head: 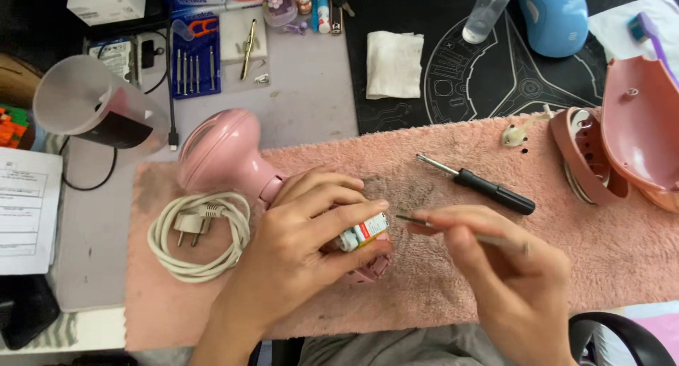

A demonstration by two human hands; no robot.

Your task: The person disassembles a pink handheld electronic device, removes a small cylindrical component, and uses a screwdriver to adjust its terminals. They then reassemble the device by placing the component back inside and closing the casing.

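Note:
My left hand [304, 242] grips a small white and red tube-like part [364, 233] at the handle end of a pink hair dryer body [225, 150], which lies on a pink towel [622, 246]. My right hand [506, 270] pinches a thin metal tool [417, 222] whose tip points left at that small part. A black-handled screwdriver [481, 186] lies on the towel just above my right hand. The dryer's white cord and plug [198, 231] are coiled to the left of my left hand.
Pink shell pieces [622, 136] rest at the towel's right end. Behind are a black mat [488, 69], folded white cloth [393, 63], clear bottle [486, 12], blue mouse [555, 16], a blue precision screwdriver set [196, 65] and a translucent jug [95, 104].

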